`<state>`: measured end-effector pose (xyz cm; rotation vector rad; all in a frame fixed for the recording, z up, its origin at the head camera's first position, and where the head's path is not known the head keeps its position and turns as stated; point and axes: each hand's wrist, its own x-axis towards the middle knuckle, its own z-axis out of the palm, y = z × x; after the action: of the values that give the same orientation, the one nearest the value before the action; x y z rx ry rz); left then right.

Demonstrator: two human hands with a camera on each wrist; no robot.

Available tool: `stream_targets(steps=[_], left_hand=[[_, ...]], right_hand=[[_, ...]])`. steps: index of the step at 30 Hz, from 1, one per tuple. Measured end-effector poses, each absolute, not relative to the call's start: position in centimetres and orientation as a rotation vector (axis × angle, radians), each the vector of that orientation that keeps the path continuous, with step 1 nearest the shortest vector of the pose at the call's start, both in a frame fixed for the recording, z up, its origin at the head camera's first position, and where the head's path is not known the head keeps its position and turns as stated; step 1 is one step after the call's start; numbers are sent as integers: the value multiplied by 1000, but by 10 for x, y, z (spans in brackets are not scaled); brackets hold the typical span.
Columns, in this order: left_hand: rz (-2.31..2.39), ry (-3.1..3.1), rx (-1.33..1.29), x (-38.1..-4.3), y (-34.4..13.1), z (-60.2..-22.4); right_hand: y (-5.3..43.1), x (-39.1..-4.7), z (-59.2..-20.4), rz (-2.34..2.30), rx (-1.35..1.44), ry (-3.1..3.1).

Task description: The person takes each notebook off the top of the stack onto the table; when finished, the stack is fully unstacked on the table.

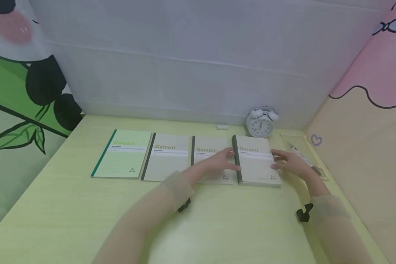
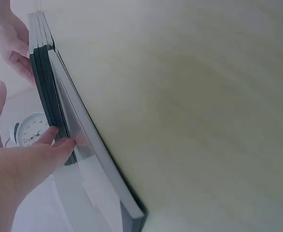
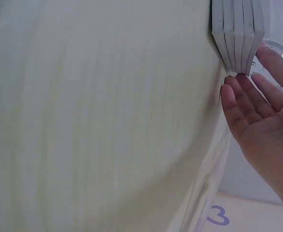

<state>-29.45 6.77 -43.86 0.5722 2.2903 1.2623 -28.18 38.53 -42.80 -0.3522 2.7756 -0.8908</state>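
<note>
A stack of several grey "Gambit" notebooks [image 1: 255, 167] with dark spines lies on the table at the right end of a row. My left hand [image 1: 220, 161] reaches over a grey notebook [image 1: 211, 143], its fingertips against the stack's spine side. In the left wrist view those fingers touch the dark spines [image 2: 47, 92]. From the opposite side, my right hand [image 1: 291, 163] has its extended fingertips at the page edges. The right wrist view shows them right at the stack's layered edges [image 3: 235, 36].
Left in the row lie another grey notebook [image 1: 166, 157] and a green one [image 1: 122, 156]. Behind the stack stands a white alarm clock [image 1: 260, 124], with a small white block [image 1: 222, 127] to its left. A marker [image 1: 305, 159] lies in a shallow tray [image 1: 285, 138] at right.
</note>
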Motion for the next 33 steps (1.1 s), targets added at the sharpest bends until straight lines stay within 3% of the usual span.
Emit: stream_targets(steps=[20,33], left_hand=[[1244,2275,609,-290,72,-431],[1632,2145,604,-291,79,-424]], right_hand=[[386,-279,-422,-949,-311,2695],[386,-278,-417,-1085,-338,2666]])
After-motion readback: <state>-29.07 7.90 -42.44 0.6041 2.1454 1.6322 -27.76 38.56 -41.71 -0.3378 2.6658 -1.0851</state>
